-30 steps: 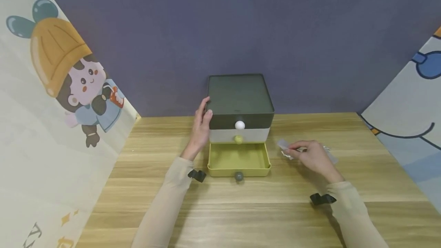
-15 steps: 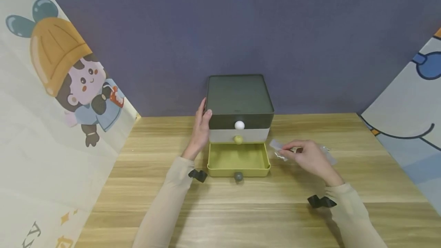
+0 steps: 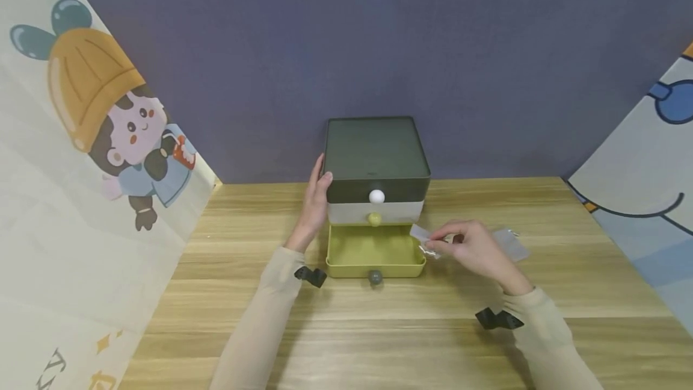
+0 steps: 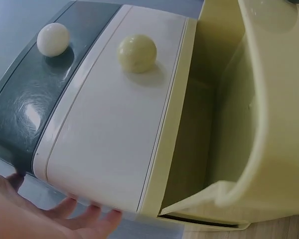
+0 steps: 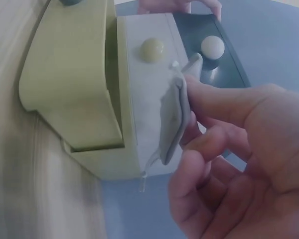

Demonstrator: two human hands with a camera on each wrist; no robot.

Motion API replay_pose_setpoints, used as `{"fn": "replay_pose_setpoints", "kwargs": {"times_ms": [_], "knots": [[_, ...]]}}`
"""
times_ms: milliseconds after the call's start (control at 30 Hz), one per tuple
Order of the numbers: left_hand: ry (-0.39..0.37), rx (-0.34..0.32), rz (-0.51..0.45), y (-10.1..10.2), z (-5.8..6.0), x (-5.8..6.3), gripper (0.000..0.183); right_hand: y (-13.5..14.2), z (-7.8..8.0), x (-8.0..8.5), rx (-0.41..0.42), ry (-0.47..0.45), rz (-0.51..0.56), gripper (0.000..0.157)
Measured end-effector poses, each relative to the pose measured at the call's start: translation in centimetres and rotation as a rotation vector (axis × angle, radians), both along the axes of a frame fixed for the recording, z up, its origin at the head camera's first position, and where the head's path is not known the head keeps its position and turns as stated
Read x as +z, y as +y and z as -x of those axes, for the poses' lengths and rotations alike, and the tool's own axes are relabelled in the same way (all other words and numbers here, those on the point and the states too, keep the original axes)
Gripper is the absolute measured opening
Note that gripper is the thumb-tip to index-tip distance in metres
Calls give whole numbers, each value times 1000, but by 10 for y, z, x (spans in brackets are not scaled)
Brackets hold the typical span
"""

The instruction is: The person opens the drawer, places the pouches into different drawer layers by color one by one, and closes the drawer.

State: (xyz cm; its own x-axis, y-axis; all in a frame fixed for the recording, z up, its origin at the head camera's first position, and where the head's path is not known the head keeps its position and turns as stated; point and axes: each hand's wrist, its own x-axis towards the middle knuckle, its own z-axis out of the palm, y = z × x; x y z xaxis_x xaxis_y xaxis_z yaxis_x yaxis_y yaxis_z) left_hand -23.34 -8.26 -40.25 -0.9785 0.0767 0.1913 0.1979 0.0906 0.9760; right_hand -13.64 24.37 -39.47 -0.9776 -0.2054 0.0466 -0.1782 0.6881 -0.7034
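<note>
A small desktop drawer box [image 3: 376,149] has a dark green top drawer, a white middle drawer [image 4: 104,114] and a yellow bottom drawer [image 3: 376,271], which is pulled out. My left hand [image 3: 313,209] rests against the left side of the box, its fingertips [image 4: 109,219] along the side wall and the thumb near the front corner. Between thumb and fingers, my right hand [image 3: 471,248] pinches a small grey drawstring pouch [image 5: 173,122] with pale cord ends hanging from it. The pouch is at the right edge of the pulled-out drawer, whose visible floor is bare.
Another grey pouch [image 3: 511,244] lies on the wooden table [image 3: 379,330] behind my right hand. A dark blue-grey wall panel [image 3: 379,35] stands behind the box. Cartoon-printed panels [image 3: 59,209] border the table on the left and right.
My right hand has carried the pouch leftward, from the table beside the box to the yellow drawer's right edge. The second pouch shows more now. The left hand stays nearly still against the box.
</note>
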Motion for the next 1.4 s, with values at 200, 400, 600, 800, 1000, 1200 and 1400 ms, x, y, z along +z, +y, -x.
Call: {"fn": "replay_pose_setpoints", "kwargs": {"times_ms": [200, 400, 600, 800, 1000, 1200, 1400], "knots": [[-20, -24, 41, -5, -2, 4, 67, -8, 0, 6, 29, -62, -6, 15], [-50, -43, 66, -7, -3, 6, 66, -14, 2, 4, 37, -55, -2, 15], [-37, -36, 70, -8, -2, 5, 67, -22, 4, 2, 79, -63, 33, 12], [-32, -35, 72, -9, 0, 3, 67, -28, 5, 0, 104, -74, 44, 12], [-36, -31, 70, -8, 0, 4, 68, -35, 10, -2, 117, -68, 36, 12], [-36, -34, 61, -7, -2, 5, 68, -42, 13, -5, 125, -73, 23, 14], [-34, -30, 65, -7, -2, 5, 69, -51, 17, -9, 148, -66, 26, 15]]}}
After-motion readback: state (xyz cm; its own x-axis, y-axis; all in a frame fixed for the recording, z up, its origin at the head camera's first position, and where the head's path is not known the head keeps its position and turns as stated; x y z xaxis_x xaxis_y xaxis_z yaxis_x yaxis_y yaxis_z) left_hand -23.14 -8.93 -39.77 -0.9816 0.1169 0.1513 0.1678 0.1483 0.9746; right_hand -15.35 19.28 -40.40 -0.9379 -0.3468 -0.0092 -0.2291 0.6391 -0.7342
